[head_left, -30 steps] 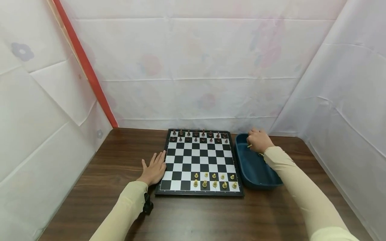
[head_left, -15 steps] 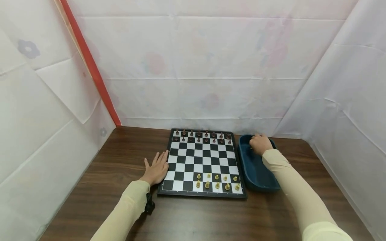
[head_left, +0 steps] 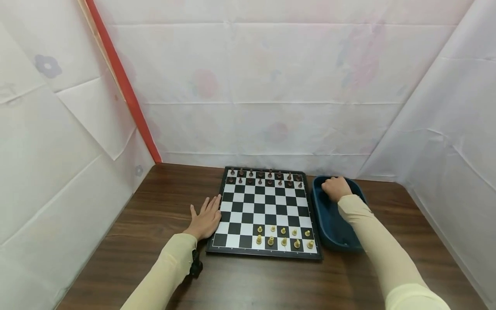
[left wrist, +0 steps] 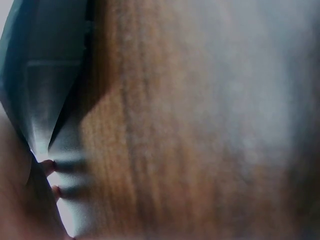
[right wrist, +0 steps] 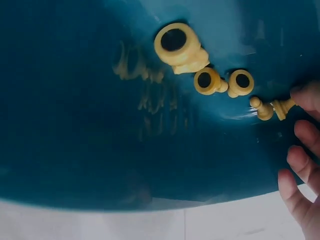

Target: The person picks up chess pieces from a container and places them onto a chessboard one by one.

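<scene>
Inside the far end of the blue tray (head_left: 337,230), the right hand (head_left: 336,188) reaches deeper than a second ago; the yellow piece that showed at its fingers then is hidden from the head view now. From the right wrist, its thumb tip meets a small yellow piece (right wrist: 282,108); whether the fingers pinch it, I cannot tell. Beside it lie a pawn (right wrist: 262,109), two base-on pieces (right wrist: 204,81) and a larger piece (right wrist: 180,50). The chessboard (head_left: 248,208) has gained nothing: ten yellow chessmen (head_left: 258,240) stand in two rows of five. Against its left edge, the left hand (head_left: 206,218) lies with straight fingers, thumb spread. Dark chessmen (head_left: 270,173) fill the two far rows. Between right hand and board rises the tray's side wall.
</scene>
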